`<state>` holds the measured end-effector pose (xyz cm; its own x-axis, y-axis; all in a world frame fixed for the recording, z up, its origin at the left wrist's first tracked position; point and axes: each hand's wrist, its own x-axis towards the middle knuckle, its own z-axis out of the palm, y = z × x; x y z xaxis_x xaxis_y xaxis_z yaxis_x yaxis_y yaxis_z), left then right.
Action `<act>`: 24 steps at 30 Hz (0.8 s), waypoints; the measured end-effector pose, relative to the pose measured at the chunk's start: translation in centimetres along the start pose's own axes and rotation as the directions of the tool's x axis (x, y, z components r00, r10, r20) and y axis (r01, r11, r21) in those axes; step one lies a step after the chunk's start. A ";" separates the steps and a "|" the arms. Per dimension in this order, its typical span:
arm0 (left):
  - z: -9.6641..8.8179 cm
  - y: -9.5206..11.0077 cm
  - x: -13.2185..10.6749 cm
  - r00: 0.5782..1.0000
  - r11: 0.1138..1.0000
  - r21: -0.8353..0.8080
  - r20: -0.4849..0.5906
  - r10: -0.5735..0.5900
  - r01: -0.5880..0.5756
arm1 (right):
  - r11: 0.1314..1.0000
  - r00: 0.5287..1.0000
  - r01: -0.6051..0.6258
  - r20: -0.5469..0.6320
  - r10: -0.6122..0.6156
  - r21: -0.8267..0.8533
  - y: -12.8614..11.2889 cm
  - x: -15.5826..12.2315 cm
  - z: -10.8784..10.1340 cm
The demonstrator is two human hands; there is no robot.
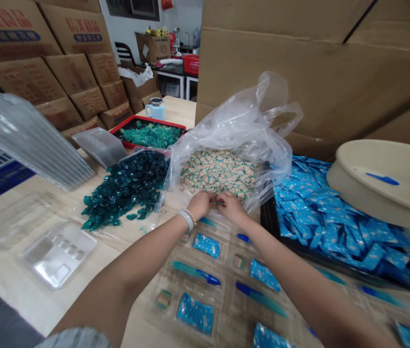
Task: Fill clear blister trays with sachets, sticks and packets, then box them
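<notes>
Here are the striped pieces (223,166), heaped at the centre of the frame inside an open clear plastic bag (226,126). We see the heap stretch wider across the frame than up it, its single pieces lying every which way. The bulk lies just beyond our fingers, towards the top of the frame, and our fingertips are right at its lower edge.

On we go to the hands: our left hand (199,205) comes in from the lower left, our right hand (231,208) from the lower right, and we'd call them equally near. The fingers of both are bent and bunched, almost meeting; something small shows there, but we cannot tell whether either hand is pinching it.

Below, between and under our forearms, the clear trays hold blue packets (207,245) and a teal-and-blue tool (197,273). Left of the bag, a dark teal heap (128,186) spreads over the counter (9,278); at the right, more packets pile up beside a cream basin (382,198).
</notes>
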<state>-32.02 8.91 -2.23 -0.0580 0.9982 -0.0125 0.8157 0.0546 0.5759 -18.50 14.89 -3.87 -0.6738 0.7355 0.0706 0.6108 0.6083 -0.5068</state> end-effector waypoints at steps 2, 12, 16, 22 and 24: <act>0.0 0.0 -0.1 0.999 0.999 -0.007 -0.020 0.042 -0.042 | 0.999 0.999 0.033 -0.012 -0.032 0.034 0.2 0.0 0.0; -1.1 -0.3 -1.0 0.980 0.979 -0.049 -0.009 0.197 -0.197 | 0.991 0.997 0.075 -0.012 -0.076 -0.109 -1.0 -0.8 -0.4; -0.8 -0.6 -1.2 0.983 0.981 -0.062 0.006 0.183 -0.182 | 0.987 0.998 0.065 -0.005 -0.066 -0.149 -1.6 -1.1 -0.6; -0.4 -0.8 -0.9 0.989 0.988 -0.069 0.031 0.143 -0.140 | 0.974 0.995 0.094 0.001 -0.096 -0.205 -2.1 -1.6 -0.4; -0.6 -0.9 -0.6 0.992 0.990 -0.089 0.058 0.110 -0.105 | 0.968 0.994 0.104 -0.002 -0.107 -0.230 -1.9 -1.5 -0.4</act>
<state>-33.06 8.25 -2.27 0.0660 0.9978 0.0034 0.7627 -0.0526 0.6446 -18.52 12.77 -2.65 -0.7346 0.6666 0.1264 0.6166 0.7337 -0.2853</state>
